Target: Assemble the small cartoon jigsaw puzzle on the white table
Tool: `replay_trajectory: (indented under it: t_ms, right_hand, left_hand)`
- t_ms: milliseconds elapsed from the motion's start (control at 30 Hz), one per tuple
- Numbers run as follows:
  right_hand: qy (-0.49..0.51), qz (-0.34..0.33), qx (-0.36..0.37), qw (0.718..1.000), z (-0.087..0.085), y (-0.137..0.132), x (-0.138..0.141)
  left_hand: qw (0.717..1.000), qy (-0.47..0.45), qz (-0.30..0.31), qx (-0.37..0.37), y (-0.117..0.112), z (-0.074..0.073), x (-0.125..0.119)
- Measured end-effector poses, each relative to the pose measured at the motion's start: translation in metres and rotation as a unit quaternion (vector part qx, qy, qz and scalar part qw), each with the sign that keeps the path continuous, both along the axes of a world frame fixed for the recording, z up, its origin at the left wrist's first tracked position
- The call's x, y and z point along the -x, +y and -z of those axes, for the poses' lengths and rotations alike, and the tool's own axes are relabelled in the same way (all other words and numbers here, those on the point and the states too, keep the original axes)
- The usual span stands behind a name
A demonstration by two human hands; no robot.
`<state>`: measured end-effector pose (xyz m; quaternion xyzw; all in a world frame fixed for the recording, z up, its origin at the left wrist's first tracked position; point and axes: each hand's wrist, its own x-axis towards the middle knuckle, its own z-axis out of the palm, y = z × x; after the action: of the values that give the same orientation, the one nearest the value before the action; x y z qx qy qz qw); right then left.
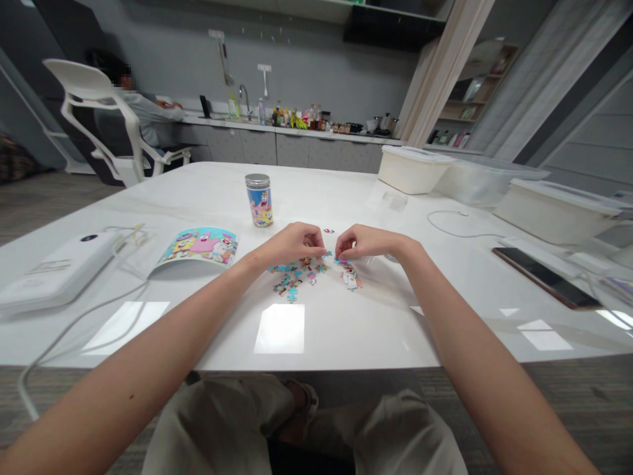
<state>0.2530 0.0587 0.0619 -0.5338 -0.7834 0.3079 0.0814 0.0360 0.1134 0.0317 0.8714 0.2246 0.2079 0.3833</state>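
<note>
My left hand [297, 243] is closed in a pinch, with a small light-blue jigsaw puzzle piece [327, 253] at its fingertips. Just across from it, my right hand [364, 241] pinches the top of a small group of joined puzzle pieces [351, 278], whose upper edge is partly hidden by the fingers. Below and beside the left hand lies a loose pile of colourful puzzle pieces [287, 284]. A single red and blue piece [329, 231] lies beyond the two hands. Farther back left stands a cartoon-printed puzzle tin [259, 203] with a silver lid.
A curled cartoon picture sheet [200, 247] lies left, near a white device [64, 267] with cables. At right are a phone [544, 277], a thin cable and lidded storage boxes [415, 170]. A clear container [393, 201] stands behind my right hand. Another person sits at the far counter.
</note>
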Motion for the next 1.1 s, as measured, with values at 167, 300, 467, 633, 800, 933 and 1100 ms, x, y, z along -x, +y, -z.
replay_trajectory:
  t_ms: [167, 300, 467, 633, 800, 933, 1100]
  right_hand:
    - [-0.009, -0.012, 0.004, 1.0, 0.004, 0.003, 0.0]
    - [0.002, -0.028, 0.011, 1.0, 0.007, 0.005, -0.002]
    - [0.01, -0.026, 0.018, 0.999, 0.007, 0.005, -0.002]
    - [0.003, -0.02, 0.033, 0.999, 0.006, 0.004, -0.001]
    - [0.001, -0.019, 0.037, 0.999, 0.007, 0.005, -0.004]
    - [-0.005, -0.016, 0.033, 0.999, 0.008, 0.007, -0.006]
    - [-0.019, -0.008, 0.029, 0.999, 0.006, 0.005, -0.006]
  left_hand:
    - [0.999, -0.021, 0.02, -0.027, -0.001, 0.001, -0.003]
    - [0.998, -0.003, 0.019, -0.053, -0.006, 0.002, -0.008]
    - [0.993, 0.021, -0.026, -0.115, -0.012, 0.009, -0.017]
    - [0.979, 0.046, -0.048, -0.195, -0.008, 0.016, -0.021]
    - [0.946, 0.067, 0.066, -0.311, -0.007, 0.006, -0.009]
    - [0.926, 0.101, 0.134, -0.337, -0.011, 0.0, -0.002]
    - [0.915, 0.114, 0.143, -0.36, -0.01, 0.001, -0.002]
